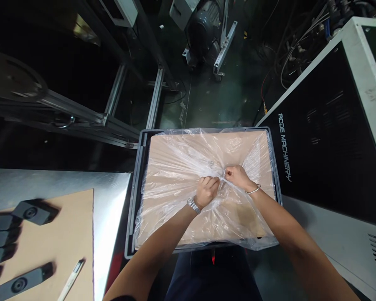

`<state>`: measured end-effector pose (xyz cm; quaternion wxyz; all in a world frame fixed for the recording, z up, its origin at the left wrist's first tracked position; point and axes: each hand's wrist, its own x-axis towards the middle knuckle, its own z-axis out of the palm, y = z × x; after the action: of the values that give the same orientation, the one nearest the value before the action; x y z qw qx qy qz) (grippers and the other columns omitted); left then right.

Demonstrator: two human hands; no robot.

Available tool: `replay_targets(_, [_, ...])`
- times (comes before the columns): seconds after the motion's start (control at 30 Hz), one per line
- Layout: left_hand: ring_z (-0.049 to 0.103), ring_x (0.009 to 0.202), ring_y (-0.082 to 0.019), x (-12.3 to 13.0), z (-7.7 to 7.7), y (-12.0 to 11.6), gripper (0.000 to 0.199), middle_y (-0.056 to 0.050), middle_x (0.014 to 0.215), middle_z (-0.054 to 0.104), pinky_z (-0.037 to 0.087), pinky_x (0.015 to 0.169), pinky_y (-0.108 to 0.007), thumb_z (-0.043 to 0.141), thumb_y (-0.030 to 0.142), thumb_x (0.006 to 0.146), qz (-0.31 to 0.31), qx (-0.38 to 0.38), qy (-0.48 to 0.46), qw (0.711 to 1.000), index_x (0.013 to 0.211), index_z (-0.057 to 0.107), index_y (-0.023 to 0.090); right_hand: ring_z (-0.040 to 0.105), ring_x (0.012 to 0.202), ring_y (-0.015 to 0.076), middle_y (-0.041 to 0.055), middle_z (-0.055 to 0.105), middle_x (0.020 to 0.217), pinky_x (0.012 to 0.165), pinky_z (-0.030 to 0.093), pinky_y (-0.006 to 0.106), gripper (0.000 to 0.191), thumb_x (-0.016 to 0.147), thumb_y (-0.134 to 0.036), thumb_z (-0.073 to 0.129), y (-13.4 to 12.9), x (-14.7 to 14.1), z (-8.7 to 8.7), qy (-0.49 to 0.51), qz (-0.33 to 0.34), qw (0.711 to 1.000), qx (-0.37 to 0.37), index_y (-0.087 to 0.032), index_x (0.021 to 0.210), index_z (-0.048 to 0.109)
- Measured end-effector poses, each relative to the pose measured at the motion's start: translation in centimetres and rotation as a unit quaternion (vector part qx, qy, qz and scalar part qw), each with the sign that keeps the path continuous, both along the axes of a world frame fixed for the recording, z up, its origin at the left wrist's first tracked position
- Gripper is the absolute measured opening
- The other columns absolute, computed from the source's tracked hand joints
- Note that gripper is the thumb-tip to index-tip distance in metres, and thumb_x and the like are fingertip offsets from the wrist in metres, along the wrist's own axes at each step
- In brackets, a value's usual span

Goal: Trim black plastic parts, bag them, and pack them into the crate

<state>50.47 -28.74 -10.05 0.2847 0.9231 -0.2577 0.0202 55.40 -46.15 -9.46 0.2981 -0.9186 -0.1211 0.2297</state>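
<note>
A clear plastic bag (175,161) is drawn together over a flat sheet of brown cardboard (166,144), and its folds run in toward the middle. The cardboard lies inside a grey plastic crate (135,192). My left hand (207,190), with a metal watch at the wrist, is closed on the gathered plastic. Close beside it, my right hand (238,176) pinches the same bunched part, its fingers curled; a bangle circles that wrist. The exact twist between the fingertips is partly hidden.
At left, a metal table (113,196) bears a cardboard sheet (78,217), several dark grey rectangular parts (21,285) and a utility knife (71,279). A machine cabinet (329,138) stands close on the right. Beyond the crate are an aluminium frame (155,98) and a motor (203,31).
</note>
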Motion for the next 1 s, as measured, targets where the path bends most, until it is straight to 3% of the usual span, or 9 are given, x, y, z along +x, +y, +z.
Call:
replay_targets(0.13, [0.053, 0.088, -0.019, -0.5, -0.1, 0.3, 0.022, -0.007, 0.097, 0.066, 0.038, 0.076, -0.037, 0.042, 0.021, 0.089, -0.001, 0.008, 0.031, 0.999, 0.091, 0.064, 0.021, 0.06, 0.077, 0.0131, 0.0032, 0.062, 0.092, 0.071, 0.05, 0.031, 0.021, 0.087, -0.032, 0.053, 0.0, 0.4, -0.1, -0.002, -0.008, 1.0, 0.016, -0.014, 0.096, 0.059])
replay_targets(0.27, [0.05, 0.098, -0.02, -0.2, 1.1, 1.8, 0.03, -0.009, 0.108, 0.061, 0.039, 0.084, -0.037, 0.037, 0.025, 0.091, -0.001, -0.014, 0.068, 0.998, 0.112, 0.057, 0.02, 0.06, 0.075, 0.0125, 0.002, 0.065, 0.083, 0.07, 0.045, 0.025, 0.02, 0.087, -0.027, 0.048, -2.1, -0.6, 2.5, -0.021, -0.036, 0.999, 0.033, -0.016, 0.098, 0.061])
replay_targets(0.37, [0.048, 0.104, -0.019, -0.8, 3.1, 3.4, 0.036, -0.01, 0.113, 0.058, 0.038, 0.089, -0.035, 0.031, 0.027, 0.092, -0.029, -0.038, 0.099, 0.994, 0.119, 0.052, 0.018, 0.059, 0.085, 0.0175, 0.0069, 0.064, 0.095, 0.076, 0.043, 0.029, 0.03, 0.087, -0.035, 0.044, -4.4, -4.6, 5.8, -0.042, -0.066, 0.997, 0.012, -0.017, 0.107, 0.056])
replay_targets(0.47, [0.049, 0.105, -0.023, -2.5, 4.5, 4.1, 0.05, -0.01, 0.114, 0.058, 0.037, 0.091, -0.038, 0.054, 0.042, 0.08, -0.072, -0.046, 0.129, 0.988, 0.124, 0.049, 0.02, 0.056, 0.093, 0.0301, 0.0148, 0.062, 0.102, 0.077, 0.041, 0.039, 0.055, 0.064, -0.044, 0.068, -5.5, -10.7, 7.7, -0.032, -0.073, 0.996, -0.045, -0.015, 0.11, 0.056])
replay_targets(0.5, [0.05, 0.102, -0.024, -3.1, 4.7, 4.2, 0.053, -0.01, 0.11, 0.06, 0.037, 0.09, -0.039, 0.059, 0.042, 0.076, -0.074, -0.048, 0.137, 0.987, 0.124, 0.05, 0.02, 0.057, 0.091, 0.0317, 0.0161, 0.063, 0.099, 0.074, 0.042, 0.039, 0.058, 0.06, -0.041, 0.071, -5.7, -12.5, 7.8, -0.019, -0.099, 0.99, -0.097, -0.015, 0.11, 0.056])
replay_targets(0.63, [0.055, 0.08, -0.02, -3.7, 4.6, 4.6, 0.02, -0.007, 0.081, 0.064, 0.04, 0.078, -0.036, 0.052, 0.026, 0.083, -0.018, -0.07, 0.162, 0.984, 0.095, 0.066, 0.022, 0.058, 0.059, 0.0229, 0.0095, 0.062, 0.063, 0.056, 0.038, 0.031, 0.014, 0.076, -0.024, 0.052, -7.0, -15.7, 6.6, 0.009, -0.171, 0.973, -0.157, -0.017, 0.084, 0.061])
replay_targets(0.83, [0.056, 0.073, -0.017, -2.2, 5.4, 6.3, 0.02, -0.005, 0.074, 0.062, 0.045, 0.069, -0.032, 0.048, 0.032, 0.085, 0.097, -0.177, 0.175, 0.964, 0.081, 0.064, 0.02, 0.054, 0.056, 0.0153, 0.0016, 0.059, 0.062, 0.054, 0.038, 0.025, 0.019, 0.08, -0.03, 0.043, -10.4, -12.8, 5.3, -0.048, -0.252, 0.965, -0.064, -0.019, 0.076, 0.058])
replay_targets(0.93, [0.057, 0.08, -0.019, -2.3, 6.4, 6.1, 0.024, -0.007, 0.082, 0.063, 0.045, 0.075, -0.035, 0.047, 0.035, 0.085, 0.119, -0.226, 0.187, 0.949, 0.079, 0.062, 0.019, 0.054, 0.058, 0.0148, 0.0026, 0.06, 0.066, 0.055, 0.042, 0.025, 0.025, 0.083, -0.035, 0.041, -9.7, -12.8, 5.1, -0.082, -0.279, 0.957, -0.01, -0.017, 0.079, 0.058])
replay_targets(1.0, [0.058, 0.087, -0.02, -2.5, 7.3, 5.9, 0.023, -0.009, 0.09, 0.064, 0.045, 0.079, -0.036, 0.048, 0.037, 0.085, 0.098, -0.252, 0.213, 0.939, 0.08, 0.062, 0.018, 0.057, 0.067, 0.0168, 0.0061, 0.063, 0.078, 0.061, 0.044, 0.028, 0.03, 0.086, -0.037, 0.037, -8.4, -13.4, 5.5, -0.115, -0.298, 0.948, 0.011, -0.016, 0.091, 0.058])
